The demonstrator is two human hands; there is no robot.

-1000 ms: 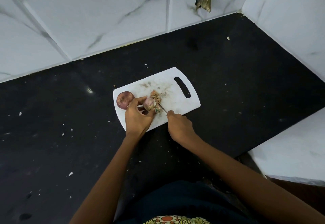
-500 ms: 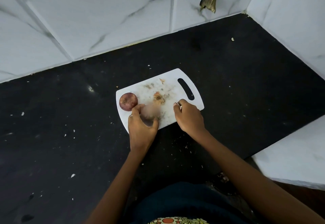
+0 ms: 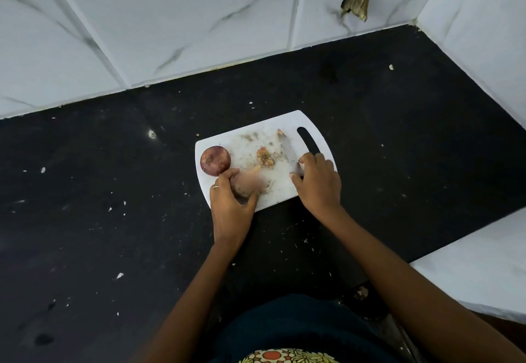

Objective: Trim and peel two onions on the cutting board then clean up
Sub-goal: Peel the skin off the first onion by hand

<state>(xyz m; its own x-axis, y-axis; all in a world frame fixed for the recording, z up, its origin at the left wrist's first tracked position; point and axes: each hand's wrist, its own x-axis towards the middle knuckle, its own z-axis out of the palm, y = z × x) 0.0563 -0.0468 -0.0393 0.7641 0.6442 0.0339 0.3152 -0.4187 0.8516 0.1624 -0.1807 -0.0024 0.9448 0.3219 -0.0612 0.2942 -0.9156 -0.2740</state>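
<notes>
White board [image 3: 287, 123]: your left hand [image 3: 230, 206] grips a blurry onion [image 3: 249, 181]; right hand [image 3: 318, 181] clamps the knife [image 3: 289, 149].

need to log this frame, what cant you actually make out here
All in the head view:
- Onion under the left hand: motion-blurred, so how far it is peeled is unclear.
- Right hand: its curled fingers hide whatever it holds; knife blade barely visible, pale against the cutting board.
- Scrap pile: too small to identify.
</notes>
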